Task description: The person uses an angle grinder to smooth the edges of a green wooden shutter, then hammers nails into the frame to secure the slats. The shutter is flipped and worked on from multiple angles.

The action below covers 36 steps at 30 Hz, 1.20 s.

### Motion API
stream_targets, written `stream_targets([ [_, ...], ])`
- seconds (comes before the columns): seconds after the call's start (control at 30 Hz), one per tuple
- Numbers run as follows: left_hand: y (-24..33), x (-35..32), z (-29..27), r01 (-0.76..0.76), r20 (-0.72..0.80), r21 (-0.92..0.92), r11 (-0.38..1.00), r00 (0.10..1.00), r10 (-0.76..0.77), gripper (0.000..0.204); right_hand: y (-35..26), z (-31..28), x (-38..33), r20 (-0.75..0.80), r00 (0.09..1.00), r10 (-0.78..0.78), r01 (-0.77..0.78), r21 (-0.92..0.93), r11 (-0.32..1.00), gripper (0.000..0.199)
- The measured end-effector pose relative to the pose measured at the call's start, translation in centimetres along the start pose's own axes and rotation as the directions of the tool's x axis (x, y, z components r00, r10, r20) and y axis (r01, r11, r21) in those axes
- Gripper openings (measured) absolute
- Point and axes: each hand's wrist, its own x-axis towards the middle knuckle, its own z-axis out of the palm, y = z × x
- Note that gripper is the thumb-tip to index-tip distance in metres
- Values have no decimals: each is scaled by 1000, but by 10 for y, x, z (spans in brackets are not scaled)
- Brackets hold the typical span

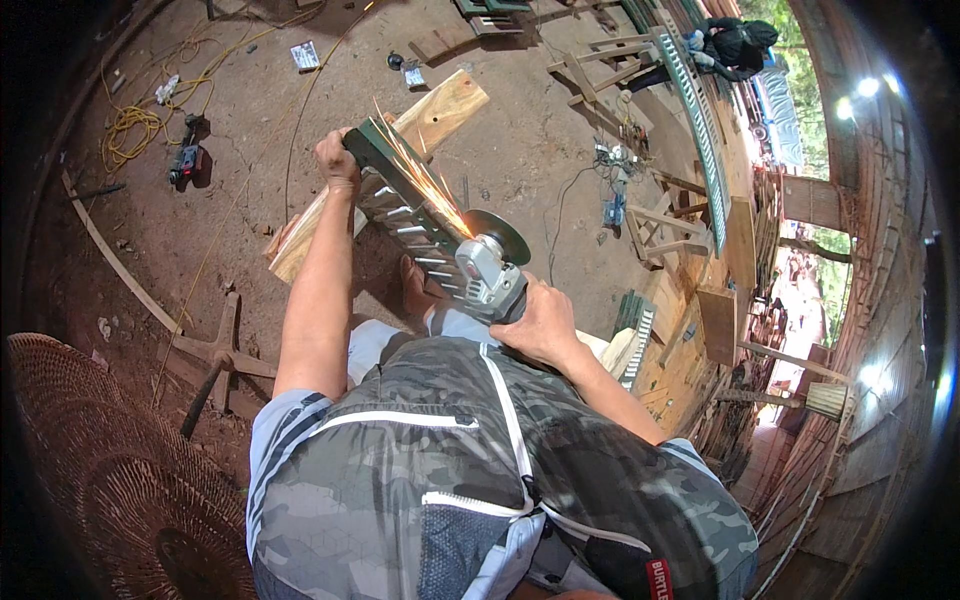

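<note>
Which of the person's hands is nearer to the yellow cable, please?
Left. The left hand grips the metal piece's far end, toward the yellow cable; the right hand holds the grinder, farther away.

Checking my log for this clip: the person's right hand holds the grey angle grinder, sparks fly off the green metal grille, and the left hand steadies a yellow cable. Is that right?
Not quite. In the head view the left hand grips the far end of the green metal grille itself, not a cable. The rest stands: the right hand holds the grey angle grinder, and sparks fly off the grille.
</note>
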Motion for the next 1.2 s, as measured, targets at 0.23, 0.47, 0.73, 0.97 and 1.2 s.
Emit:
stream_targets([
  [0.23, 0, 0, -1, 2, 24, 14, 1000, 1000, -3, 7, -1, -1, 0, -1, 1000, -9, 9, 18, 1000, 57],
  [0.47, 7, 1, 0, 7, 6, 28, 1000, 1000, -7, 6, 0, 0, -1, -8, 1000, -3, 3, 3, 1000, 59],
  [0.73, 2, 1, -2, 3, 10, 36, 999, 1000, -3, 6, -2, 0, 0, 2, 1000, 4, -4, 0, 1000, 57],
  [0.97, 6, 3, -3, -7, 10, 13, 1000, 1000, 7, 7, -1, 1, 0, -4, 1000, 12, -12, 10, 1000, 57],
  [1.2, 6, 2, -4, 1, 24, 33, 999, 1000, -2, 10, 0, 2, 1, -3, 1000, 15, -15, 14, 1000, 57],
])
